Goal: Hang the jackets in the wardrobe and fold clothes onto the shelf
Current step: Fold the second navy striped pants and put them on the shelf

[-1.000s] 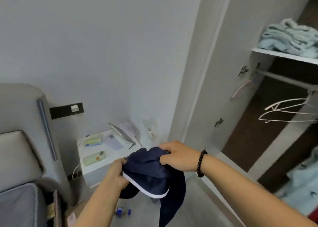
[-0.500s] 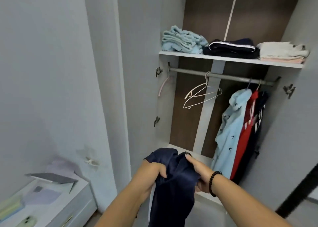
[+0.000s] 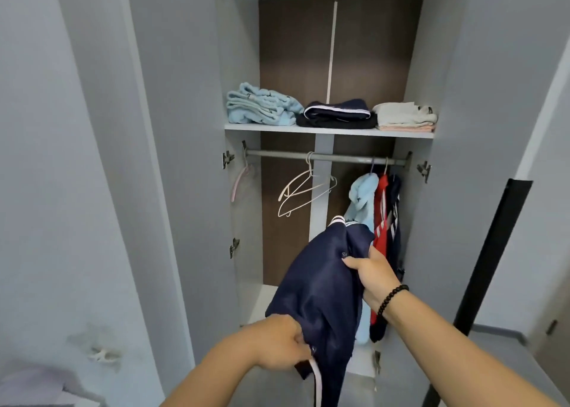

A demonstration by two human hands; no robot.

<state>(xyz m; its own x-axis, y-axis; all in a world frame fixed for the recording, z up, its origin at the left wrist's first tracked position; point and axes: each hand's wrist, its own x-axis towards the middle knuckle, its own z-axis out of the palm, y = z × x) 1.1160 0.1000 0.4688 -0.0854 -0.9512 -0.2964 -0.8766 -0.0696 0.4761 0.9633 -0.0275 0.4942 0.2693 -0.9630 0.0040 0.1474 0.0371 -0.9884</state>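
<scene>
a navy jacket (image 3: 320, 286) is held up in front of the open wardrobe (image 3: 191, 159). its lower part is gripped by the left hand (image 3: 277, 343), fingers curled tight on the cloth, and its upper right side is pinched by the right hand (image 3: 371, 272). three folded piles are stacked along the shelf (image 3: 327, 129). empty white hangers (image 3: 303, 190) are hung mid-rail (image 3: 324, 157), with three jackets (image 3: 381, 221) at its right end.
</scene>
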